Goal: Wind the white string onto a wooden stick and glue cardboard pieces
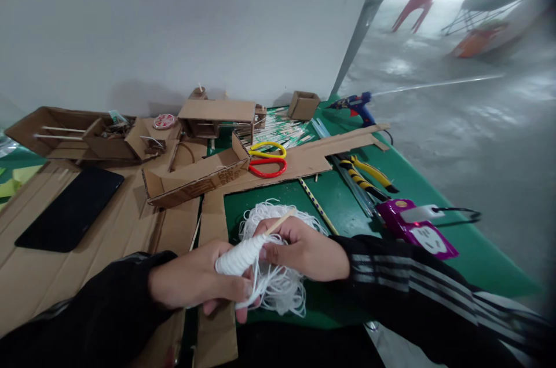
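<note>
A wooden stick (280, 221) wound thickly with white string (238, 257) is held between my two hands, tilted up toward the right. My left hand (204, 281) is closed around the wound part, with strands of string passing by its fingertips. With thumb and fingers, my right hand (304, 249) grips the stick near its bare upper end. Behind and below the hands lies a loose heap of white string (282, 292) on the green table. Some fingers of both hands are hidden by the string.
Scissors (268, 168) with yellow and red handles lie ahead by an open cardboard tray (200, 179). Pliers (369, 174), a purple power strip (417, 229) and a blue glue gun (358, 107) are at right. A black phone-like slab (72, 208) rests on cardboard at left.
</note>
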A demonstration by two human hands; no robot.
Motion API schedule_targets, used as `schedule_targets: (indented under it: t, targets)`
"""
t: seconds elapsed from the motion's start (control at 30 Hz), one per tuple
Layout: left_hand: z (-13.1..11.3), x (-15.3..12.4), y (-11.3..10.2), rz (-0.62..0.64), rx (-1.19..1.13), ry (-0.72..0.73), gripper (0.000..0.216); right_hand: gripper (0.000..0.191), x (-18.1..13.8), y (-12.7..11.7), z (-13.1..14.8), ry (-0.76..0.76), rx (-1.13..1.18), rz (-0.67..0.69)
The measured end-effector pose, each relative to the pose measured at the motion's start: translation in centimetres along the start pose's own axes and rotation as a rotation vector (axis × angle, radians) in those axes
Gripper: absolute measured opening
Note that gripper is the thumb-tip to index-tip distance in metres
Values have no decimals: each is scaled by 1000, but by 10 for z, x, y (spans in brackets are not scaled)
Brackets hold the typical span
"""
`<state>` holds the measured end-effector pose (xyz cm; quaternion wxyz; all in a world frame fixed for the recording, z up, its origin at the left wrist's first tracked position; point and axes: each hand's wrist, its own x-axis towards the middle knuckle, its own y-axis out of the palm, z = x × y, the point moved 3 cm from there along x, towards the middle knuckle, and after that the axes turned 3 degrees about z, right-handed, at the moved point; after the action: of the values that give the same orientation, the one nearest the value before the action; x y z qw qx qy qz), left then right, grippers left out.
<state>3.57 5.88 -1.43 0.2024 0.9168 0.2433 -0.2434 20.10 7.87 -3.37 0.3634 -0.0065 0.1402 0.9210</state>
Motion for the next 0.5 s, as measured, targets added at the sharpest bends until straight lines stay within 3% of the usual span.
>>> schedule_targets:
  t: [0.17,0.5]
  targets:
    - [0,0,-1,-49,-106,43,16,38,0,-1,1,40,-25,-10]
    - [1,-4,-5,-73,-159,98,28,37,1,-3,-1,79,-24,-37]
